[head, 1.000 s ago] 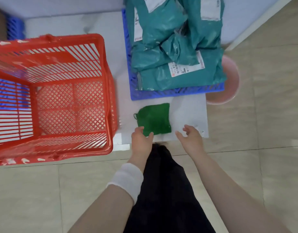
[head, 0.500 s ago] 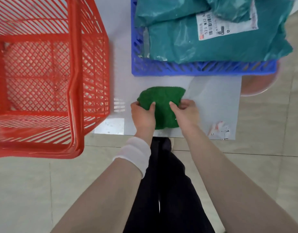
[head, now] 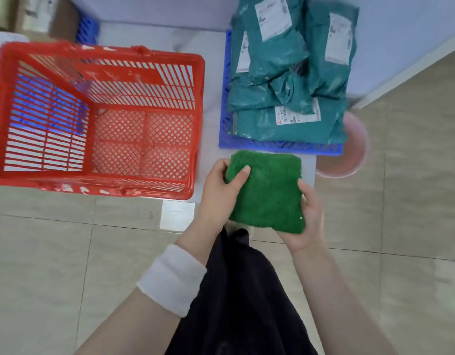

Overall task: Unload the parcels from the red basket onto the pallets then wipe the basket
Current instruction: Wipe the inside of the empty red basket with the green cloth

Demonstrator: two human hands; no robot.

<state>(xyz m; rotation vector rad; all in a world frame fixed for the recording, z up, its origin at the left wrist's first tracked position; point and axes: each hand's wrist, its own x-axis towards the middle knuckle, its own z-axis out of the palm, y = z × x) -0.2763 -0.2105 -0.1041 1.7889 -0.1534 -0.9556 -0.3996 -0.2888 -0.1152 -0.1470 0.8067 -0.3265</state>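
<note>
The green cloth (head: 267, 193) has been lifted off the white sheet (head: 211, 129), where it was pressed flat half a second ago, and is now held up between both grips, above the near edge of the sheet. Its upper left corner is pinched by the left grip (head: 218, 193), with the thumb laid over the top face and the fingers curled underneath. Its lower right corner is cradled by the right grip (head: 308, 221), with the thumb set against the right edge and the fingers hidden beneath the fabric. The cloth is folded into a rough square and spans the gap between the two grips. The red basket (head: 198, 119) is seen to the left of the cloth, apart from it and touched by neither grip. The teal parcels (head: 285, 73) are piled on the blue pallet (head: 272, 145) beyond the cloth, and a pink basin (head: 357, 155) is seen just beside the pallet's near right corner. A white wristband (head: 172, 280) is worn on the left forearm.
</note>
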